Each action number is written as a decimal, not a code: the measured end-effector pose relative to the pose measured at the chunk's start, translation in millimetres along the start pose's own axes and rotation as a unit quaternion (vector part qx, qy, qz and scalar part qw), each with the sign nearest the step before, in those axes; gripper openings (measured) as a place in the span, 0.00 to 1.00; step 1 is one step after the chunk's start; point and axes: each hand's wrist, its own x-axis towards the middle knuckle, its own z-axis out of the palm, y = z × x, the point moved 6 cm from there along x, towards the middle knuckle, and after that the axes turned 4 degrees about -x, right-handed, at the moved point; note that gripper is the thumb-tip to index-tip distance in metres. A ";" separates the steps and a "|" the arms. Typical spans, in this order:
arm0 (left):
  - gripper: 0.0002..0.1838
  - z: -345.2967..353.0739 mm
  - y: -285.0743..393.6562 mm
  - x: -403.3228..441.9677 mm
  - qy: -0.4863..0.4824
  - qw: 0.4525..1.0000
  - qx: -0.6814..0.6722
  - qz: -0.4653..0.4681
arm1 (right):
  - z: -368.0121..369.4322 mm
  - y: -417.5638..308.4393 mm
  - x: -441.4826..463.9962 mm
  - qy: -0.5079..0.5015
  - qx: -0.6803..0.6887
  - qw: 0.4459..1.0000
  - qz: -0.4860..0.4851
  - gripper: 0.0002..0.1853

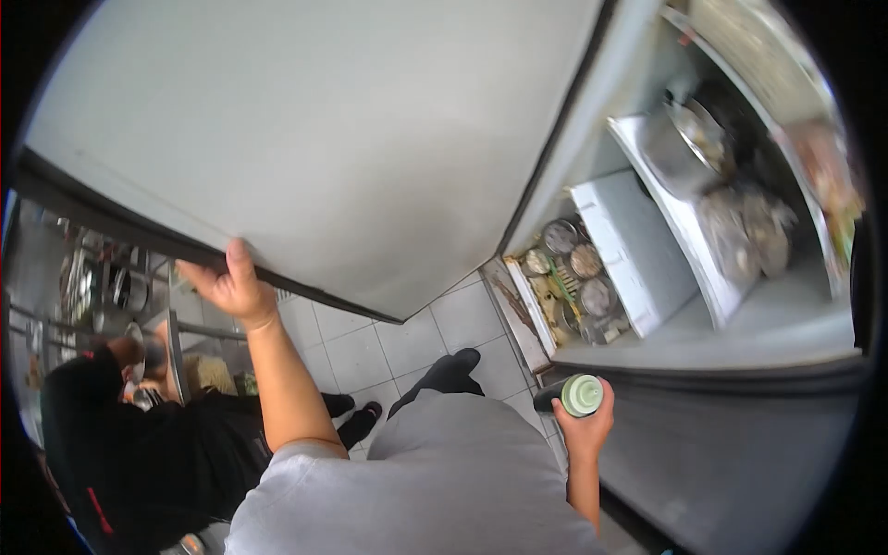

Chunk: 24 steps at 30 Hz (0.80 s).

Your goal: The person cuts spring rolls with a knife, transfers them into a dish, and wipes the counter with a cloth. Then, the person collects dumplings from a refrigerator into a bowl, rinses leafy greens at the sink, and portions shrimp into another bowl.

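Observation:
My left hand (239,291) grips the edge of a large refrigerator door (324,120), its thumb against the pale inner face and the other fingers partly behind the dark seal. The door is swung wide to the left. In my right hand (589,425) is a squeeze bottle (582,395) with a pale green top, seen from above. My fingers wrap around its side, and its lower part looks dark. That hand is beside the front of the refrigerator cabinet (629,353), below the shelves.
On the refrigerator shelves are a metal pot (680,148), plastic bags of food (745,231), a white box (634,245) and several small round containers (585,261). A person in black (157,444) stands close on my left by metal racks (199,328). The floor is tiled (356,356).

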 end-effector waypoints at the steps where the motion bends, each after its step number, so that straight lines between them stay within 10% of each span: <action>1: 0.35 5.3 -1.5 2.9 0.003 1.000 -0.010 0.009 | 10.5 -5.1 10.7 -0.015 0.000 1.000 0.005 0.45; 10: 0.35 11.4 -67.7 -14.6 0.046 0.990 0.093 -0.090 | 80.9 -72.5 94.0 -0.094 0.026 0.991 -0.090 0.44; 12: 0.39 24.9 -52.7 -38.4 0.079 0.918 0.390 -0.006 | 87.3 -82.7 103.0 -0.127 0.039 0.981 -0.141 0.44; 16: 0.47 87.3 -16.6 -148.1 -0.247 0.867 0.423 0.090 | 87.3 -84.3 107.1 -0.159 0.023 0.965 -0.205 0.45; 20: 0.59 171.9 3.0 -319.3 -0.621 0.732 0.061 -0.274 | 91.8 -67.9 104.2 -0.213 0.023 0.954 -0.210 0.47; 24: 0.53 199.3 -8.2 -444.6 -0.538 0.706 -0.096 -0.451 | 106.8 -36.2 108.3 -0.234 -0.008 0.951 -0.201 0.49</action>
